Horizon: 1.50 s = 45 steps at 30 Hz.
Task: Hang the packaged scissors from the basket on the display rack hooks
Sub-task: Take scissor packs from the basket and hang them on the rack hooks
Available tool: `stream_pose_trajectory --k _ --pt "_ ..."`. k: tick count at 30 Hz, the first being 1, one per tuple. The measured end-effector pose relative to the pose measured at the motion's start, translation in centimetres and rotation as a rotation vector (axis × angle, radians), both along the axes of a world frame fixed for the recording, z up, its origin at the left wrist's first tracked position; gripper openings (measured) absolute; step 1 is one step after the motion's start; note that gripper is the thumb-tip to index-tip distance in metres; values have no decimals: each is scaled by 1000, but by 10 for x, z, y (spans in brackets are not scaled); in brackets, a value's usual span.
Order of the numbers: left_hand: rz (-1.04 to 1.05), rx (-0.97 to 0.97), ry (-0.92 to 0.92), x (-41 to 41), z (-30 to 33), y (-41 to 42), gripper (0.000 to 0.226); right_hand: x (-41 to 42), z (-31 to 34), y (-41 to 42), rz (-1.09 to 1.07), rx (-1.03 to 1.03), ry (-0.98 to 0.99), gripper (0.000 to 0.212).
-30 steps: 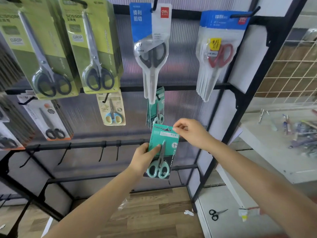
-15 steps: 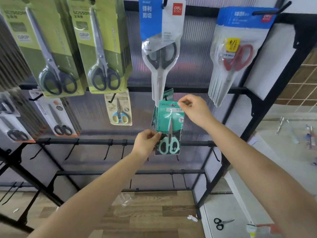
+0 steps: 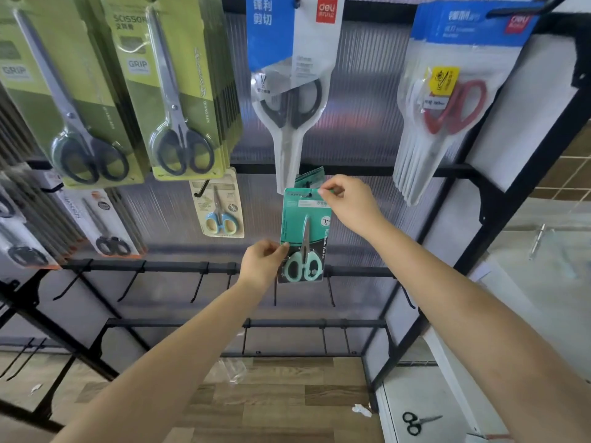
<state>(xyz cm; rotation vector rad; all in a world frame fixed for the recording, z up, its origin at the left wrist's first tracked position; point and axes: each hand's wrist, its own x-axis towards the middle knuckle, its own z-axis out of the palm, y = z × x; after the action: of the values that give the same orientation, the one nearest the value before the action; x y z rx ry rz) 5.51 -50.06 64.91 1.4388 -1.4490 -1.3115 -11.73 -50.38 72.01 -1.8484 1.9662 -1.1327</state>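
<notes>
A teal card pack of mint-handled scissors (image 3: 303,231) is held upright against the black display rack (image 3: 351,170), its top slot level with a hook on the middle bar. My right hand (image 3: 347,204) pinches the pack's top right corner. My left hand (image 3: 263,262) pinches its lower left edge beside the handles. Just behind the pack's top, more teal packs (image 3: 311,174) hang on the same hook. The basket is out of view.
Green packs of large scissors (image 3: 179,91) hang top left, blue-white packs (image 3: 289,75) top centre, red-handled ones (image 3: 454,100) top right. A small blue pair (image 3: 219,207) hangs left of my hands. Bare hooks (image 3: 200,284) line the lower bar. Loose black scissors (image 3: 415,422) lie below right.
Both hands have raised the teal pack up and toward the rack, from below the hanging teal packs to their hook. The view has moved closer to the rack.
</notes>
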Motion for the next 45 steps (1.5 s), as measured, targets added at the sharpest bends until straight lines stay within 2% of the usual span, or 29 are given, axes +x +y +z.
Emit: stream_pose_trajectory --k 7,11,18,28,33,41,45 --pt "14 24 -34 -13 -3 -20 24 -3 -2 -16 -17 -50 -50 19" --pt "15 18 -88 -21 -1 -30 35 -2 -6 -25 -19 -85 -22 17" --pt "37 10 -185 -29 2 -46 35 -7 -7 -32 -40 -88 59 19" --pt "-1 -168 -405 -9 2 -32 30 -3 -9 0 -60 -42 153 33" --pt "-199 -225 -517 5 9 -7 27 2 -6 35 -147 2 173 35" --pt "-493 -480 -442 2 48 55 21 29 3 137 -390 6 185 33" --pt "-660 -613 -445 -4 64 99 27 42 4 210 -589 33 186 33"
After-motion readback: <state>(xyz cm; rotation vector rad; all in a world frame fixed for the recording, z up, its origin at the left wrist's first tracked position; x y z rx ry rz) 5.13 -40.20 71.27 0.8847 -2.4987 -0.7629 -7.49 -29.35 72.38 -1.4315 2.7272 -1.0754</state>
